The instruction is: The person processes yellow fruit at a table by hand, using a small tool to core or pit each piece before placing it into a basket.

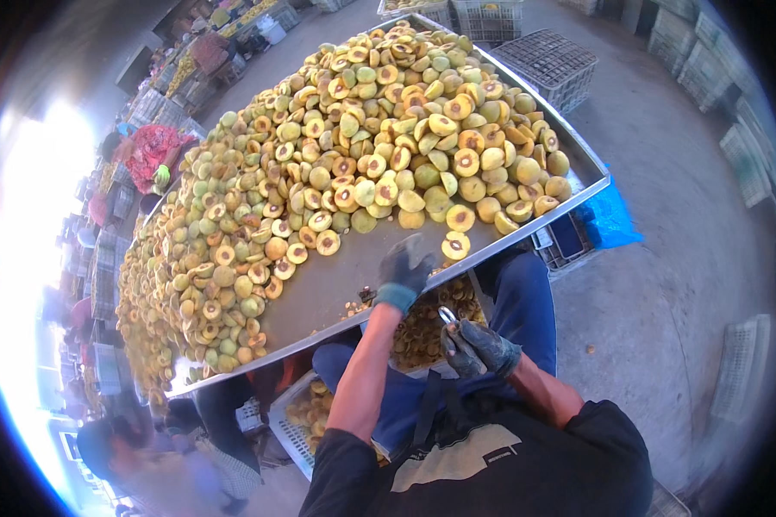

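On the metal table (326, 295), halved fruit (405, 129) lies heaped. Over the table's near edge reaches the left hand (405, 265); I can't tell whether it grips anything. Just off that edge, the right hand (485, 346) clamps a metal tool (446, 314), its tip best kept clear of the left hand. Below the table sits a white basket (290, 439).

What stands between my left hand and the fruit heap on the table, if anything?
Nothing visible does; ahead of your left hand there's only a strip of bare tabletop before the fruit heap.
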`<state>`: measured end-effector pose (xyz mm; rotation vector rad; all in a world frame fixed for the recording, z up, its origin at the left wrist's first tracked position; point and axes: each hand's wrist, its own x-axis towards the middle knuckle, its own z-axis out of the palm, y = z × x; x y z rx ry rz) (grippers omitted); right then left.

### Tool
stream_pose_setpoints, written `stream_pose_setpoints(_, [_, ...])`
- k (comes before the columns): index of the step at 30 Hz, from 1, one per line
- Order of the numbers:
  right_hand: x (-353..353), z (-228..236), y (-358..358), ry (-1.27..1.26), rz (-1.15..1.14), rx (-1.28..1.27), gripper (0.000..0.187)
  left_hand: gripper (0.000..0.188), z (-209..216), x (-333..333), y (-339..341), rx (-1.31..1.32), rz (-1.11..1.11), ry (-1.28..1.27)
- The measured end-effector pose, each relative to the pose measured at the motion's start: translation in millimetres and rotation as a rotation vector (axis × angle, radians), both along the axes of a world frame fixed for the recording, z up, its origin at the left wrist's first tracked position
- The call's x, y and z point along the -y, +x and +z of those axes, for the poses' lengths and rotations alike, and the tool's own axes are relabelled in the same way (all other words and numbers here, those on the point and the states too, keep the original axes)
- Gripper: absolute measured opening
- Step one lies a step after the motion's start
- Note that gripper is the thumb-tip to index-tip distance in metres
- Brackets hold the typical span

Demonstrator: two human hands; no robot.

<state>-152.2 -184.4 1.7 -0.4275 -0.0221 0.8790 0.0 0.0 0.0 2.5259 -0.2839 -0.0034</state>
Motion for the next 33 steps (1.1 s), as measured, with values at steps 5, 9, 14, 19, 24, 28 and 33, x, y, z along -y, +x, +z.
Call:
stream_pose_setpoints(5, [18,-1,-7,-0.028,-0.044,0.028,0.054,0.048,-29,74,38,-0.230,-0.065,0.226])
stream_pose_setpoints(9, [21,-2,-6,-0.040,-0.098,0.035,0.054,0.048,-48,81,49,-0.287,-0.072,0.133])
stream_pose_setpoints(14, [12,13,-3,-0.188,-0.070,0.056,0.053,0.044,-80,52,44,-0.129,0.060,-0.244])
stream_pose_setpoints(19, [26,23,-2,-0.429,-0.161,0.251,0.044,0.044,-7,34,-14,-0.377,0.133,-1.266])
stream_pose_setpoints(24, [6,36,9,-0.757,-0.180,0.430,0.031,0.056,20,0,-69,-0.504,0.263,-1.511])
stream_pose_setpoints(28, [-23,24,11,-0.947,-0.354,0.745,0.025,0.050,17,-6,-98,-0.459,0.249,-1.724])
stream_pose_setpoints(33, [-38,41,13,-1.142,-0.513,0.899,0.031,0.050,37,0,-112,-0.547,0.305,-2.018])
